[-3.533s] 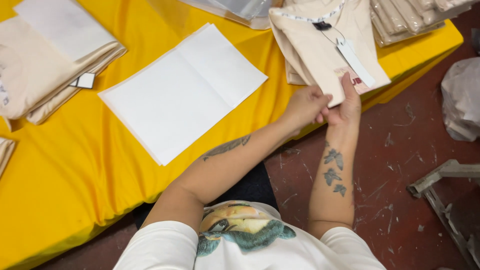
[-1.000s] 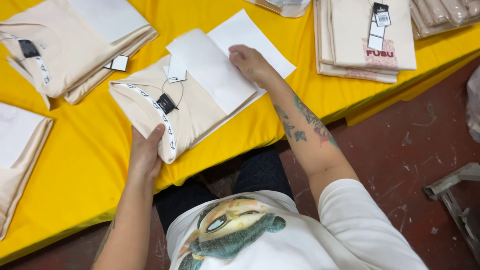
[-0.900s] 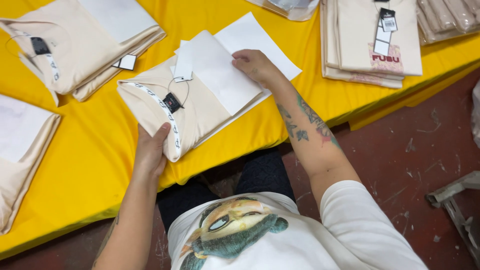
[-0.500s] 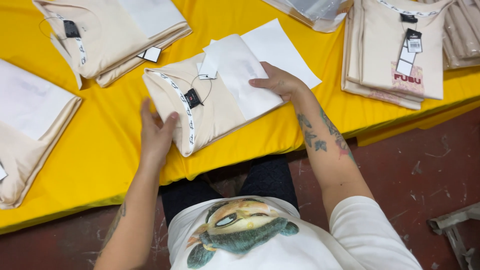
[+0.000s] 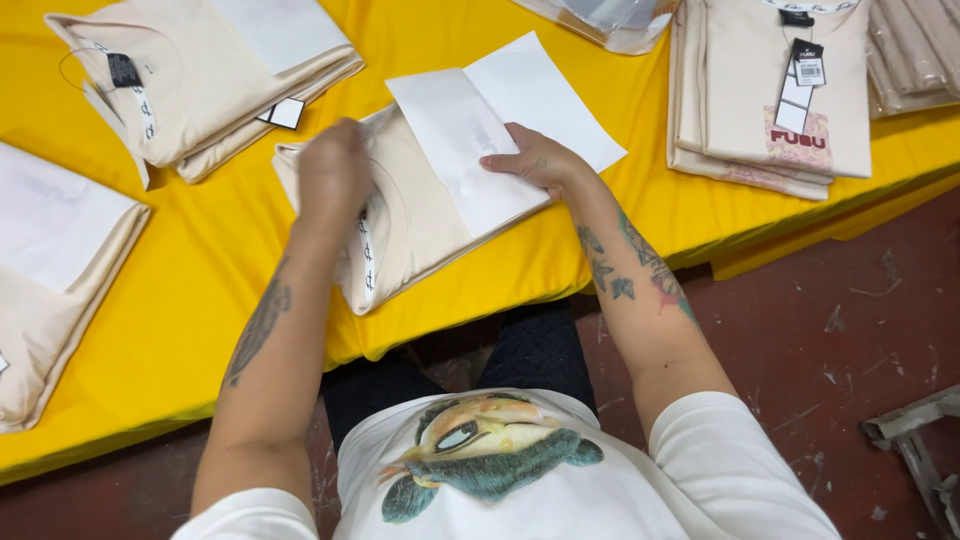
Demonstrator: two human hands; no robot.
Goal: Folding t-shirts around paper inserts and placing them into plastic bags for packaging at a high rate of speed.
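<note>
A folded cream shirt [image 5: 410,225] lies on the yellow table [image 5: 160,300] right in front of me, with a white sheet of paper [image 5: 500,125] laid partly over its right half. My left hand [image 5: 333,172] rests over the shirt's collar end, blurred by motion, fingers curled; whether it grips anything is hidden. My right hand [image 5: 535,160] lies flat on the white sheet, pressing it onto the shirt.
More folded cream shirts lie around: one stack at the back left [image 5: 200,80], one at the left edge [image 5: 55,270] with white paper on top, one at the back right [image 5: 775,90] with hang tags. A clear plastic bag [image 5: 600,18] is at the back. The floor is dark red.
A folded shirt now lies on the white sheet. In the last half second my left hand moved from the shirt's near edge up to its collar; my right hand stayed on the paper.
</note>
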